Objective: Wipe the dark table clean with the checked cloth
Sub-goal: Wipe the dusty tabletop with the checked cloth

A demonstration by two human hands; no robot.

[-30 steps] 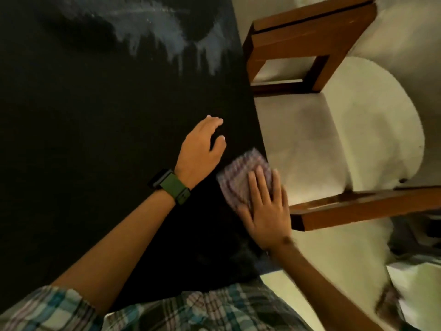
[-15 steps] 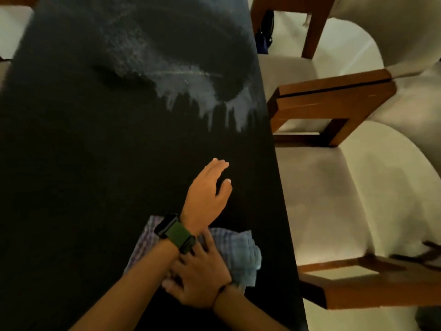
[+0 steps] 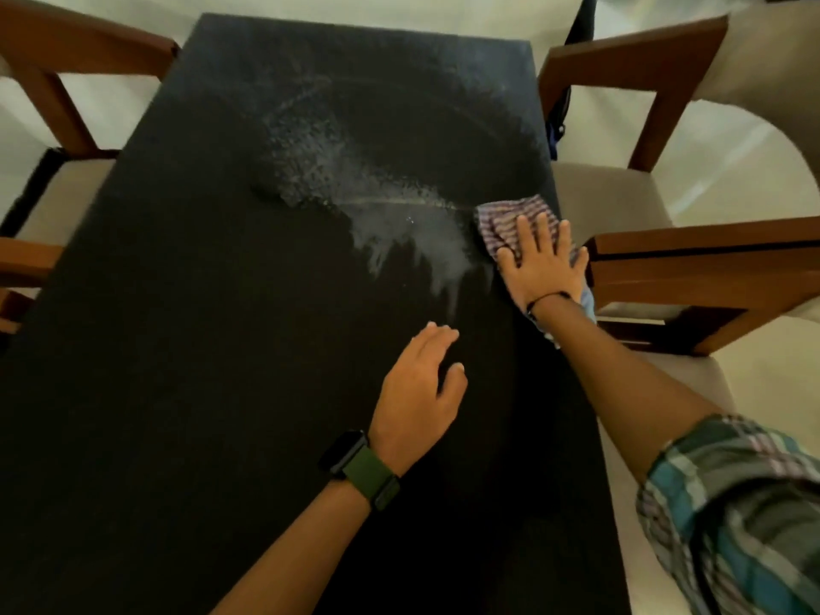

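Note:
The dark table (image 3: 199,348) fills most of the view. A pale dusty smear (image 3: 399,219) runs across its far middle. The checked cloth (image 3: 510,219) lies at the table's right edge, just right of the smear. My right hand (image 3: 541,264) presses flat on the cloth with its fingers spread and straight. My left hand (image 3: 421,392), with a green-strapped watch on the wrist, rests on the bare tabletop nearer to me, fingers relaxed, holding nothing.
Wooden armchairs with pale cushions stand on both sides: two at the right (image 3: 692,268) close to the table's edge, and one at the left (image 3: 49,139). A dark blue object (image 3: 557,130) hangs between the table and the far right chair.
My right hand has swept the cloth from near my left wrist away and to the right, up to the edge of the smear. My left hand stays resting on the table.

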